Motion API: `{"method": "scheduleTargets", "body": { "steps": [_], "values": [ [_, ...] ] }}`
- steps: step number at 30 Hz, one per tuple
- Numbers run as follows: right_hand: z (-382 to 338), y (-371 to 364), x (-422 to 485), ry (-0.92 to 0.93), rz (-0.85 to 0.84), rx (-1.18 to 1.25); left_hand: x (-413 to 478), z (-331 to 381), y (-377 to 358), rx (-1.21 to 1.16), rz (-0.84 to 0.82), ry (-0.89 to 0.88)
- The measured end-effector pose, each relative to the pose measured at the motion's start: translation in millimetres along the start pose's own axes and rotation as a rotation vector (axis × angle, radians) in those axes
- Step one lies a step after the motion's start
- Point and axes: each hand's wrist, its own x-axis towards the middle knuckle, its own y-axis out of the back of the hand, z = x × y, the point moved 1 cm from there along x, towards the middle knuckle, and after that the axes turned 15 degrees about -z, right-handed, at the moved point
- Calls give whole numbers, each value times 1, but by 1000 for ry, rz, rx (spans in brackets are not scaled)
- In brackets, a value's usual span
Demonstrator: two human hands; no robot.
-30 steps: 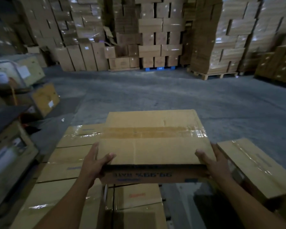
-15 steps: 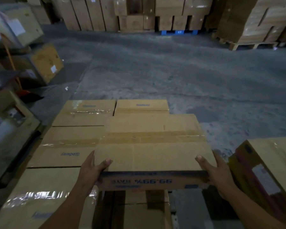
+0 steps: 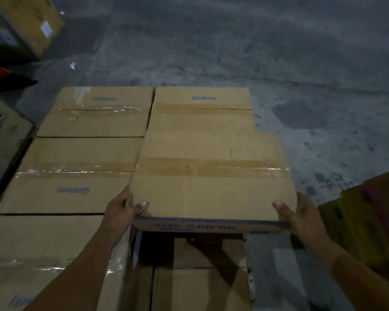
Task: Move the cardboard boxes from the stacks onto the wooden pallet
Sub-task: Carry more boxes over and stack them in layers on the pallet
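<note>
Gripping box (image 3: pixel 211 182) by near corners with left hand (image 3: pixel 121 213) and right hand (image 3: pixel 301 217), lower level at lower centre, flush against neighbours (image 3: pixel 76 176).

We read "Glodway" in blue print on the top flap of the far right box (image 3: pixel 202 117). The same word stands upside down to us on the middle left box (image 3: pixel 72 153). The far left box (image 3: pixel 94 122) carries blue print in the same place, too blurred to read. On the near side face of the carried box (image 3: pixel 211 187) we see blue print, upside down to us: "99.99%" and a short word we cannot make out. The white label on the box at the top left (image 3: pixel 32 19) is too small to read.
</note>
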Motion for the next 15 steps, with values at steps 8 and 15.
{"method": "scheduleTargets", "body": {
  "steps": [8, 15],
  "values": [
    [14, -30, 52, 2, -20, 2, 55, -47, 9, 26, 41, 25],
    [26, -47, 72, -47, 23, 0, 74, -55, 8, 145, 115, -2]
  ]
}}
